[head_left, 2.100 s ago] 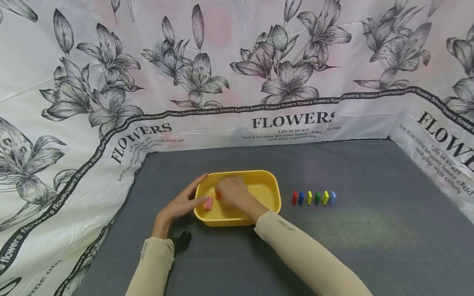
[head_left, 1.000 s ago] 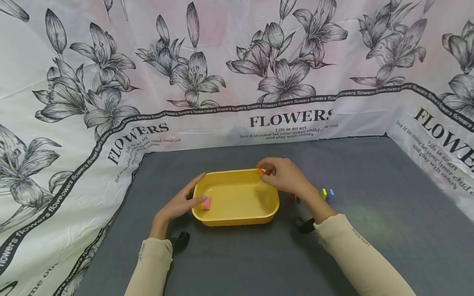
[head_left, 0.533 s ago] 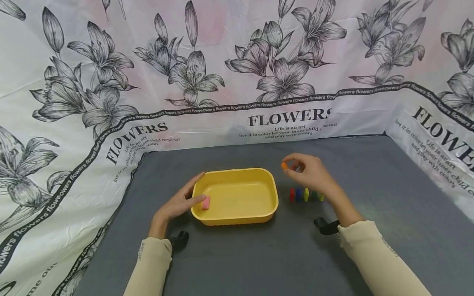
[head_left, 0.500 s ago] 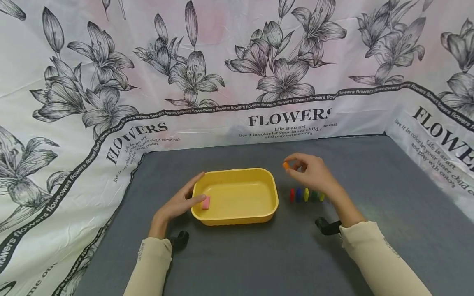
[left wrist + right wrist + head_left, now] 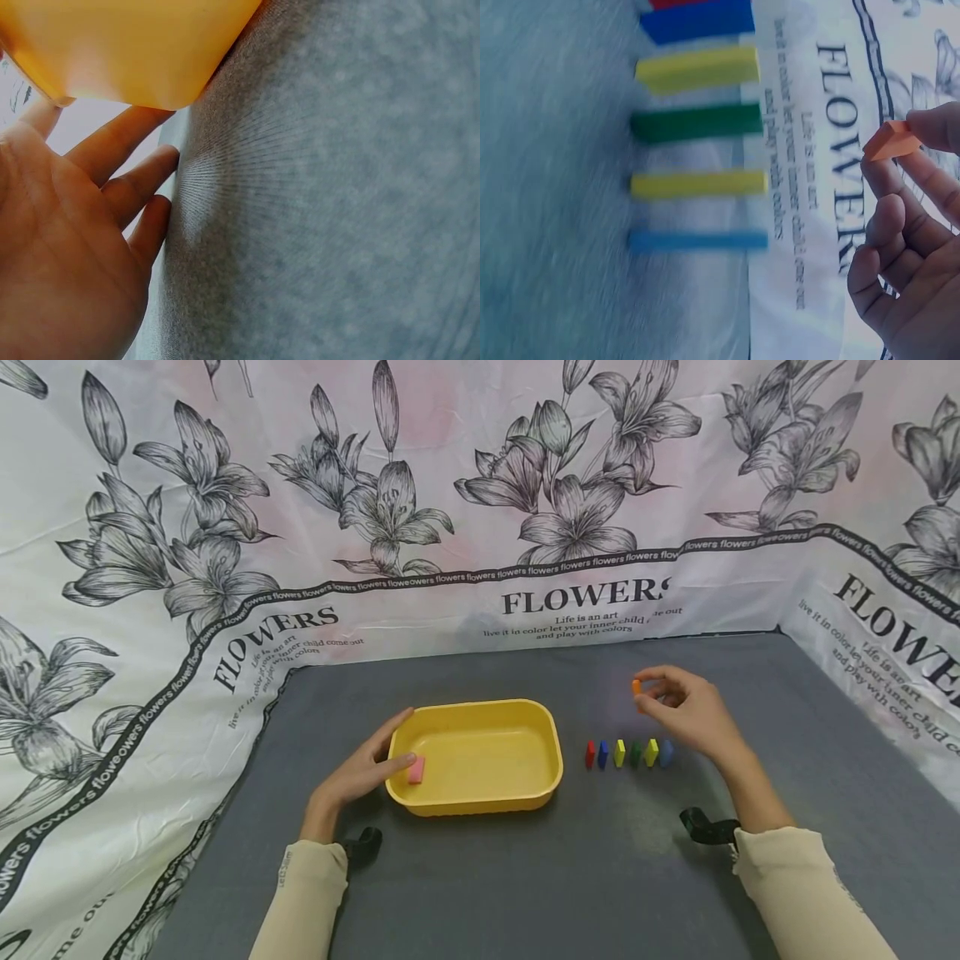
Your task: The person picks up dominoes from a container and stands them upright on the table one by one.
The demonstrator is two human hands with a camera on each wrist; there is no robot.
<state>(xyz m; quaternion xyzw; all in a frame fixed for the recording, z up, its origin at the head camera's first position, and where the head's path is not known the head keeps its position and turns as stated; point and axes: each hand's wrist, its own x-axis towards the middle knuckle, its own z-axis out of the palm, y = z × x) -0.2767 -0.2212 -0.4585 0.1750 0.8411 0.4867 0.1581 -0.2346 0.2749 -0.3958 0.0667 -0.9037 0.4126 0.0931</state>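
A yellow plastic basin (image 5: 480, 807) sits on the dark cloth. My left hand (image 5: 356, 775) holds its left end, thumb over the rim and fingers along the outer wall. Inside, by that thumb, lies a pink domino block (image 5: 416, 770). My right hand (image 5: 692, 708) pinches an orange domino block (image 5: 891, 142) between thumb and fingers, raised behind the right part of a row. That row stands on end: red (image 5: 590, 754), dark blue (image 5: 697, 21), yellow (image 5: 697, 69), green (image 5: 697, 122), another yellow (image 5: 697, 184) and light blue (image 5: 697, 241) blocks.
The dark grey cloth (image 5: 540, 885) covers the table. A white curtain (image 5: 420, 627) printed with flowers closes the back and both sides. Black wrist mounts (image 5: 705, 827) stick out from both sleeves.
My right hand has taken the orange block out of the basin and carried it right, past the basin's rim and behind the standing row. The left hand keeps its place on the basin.
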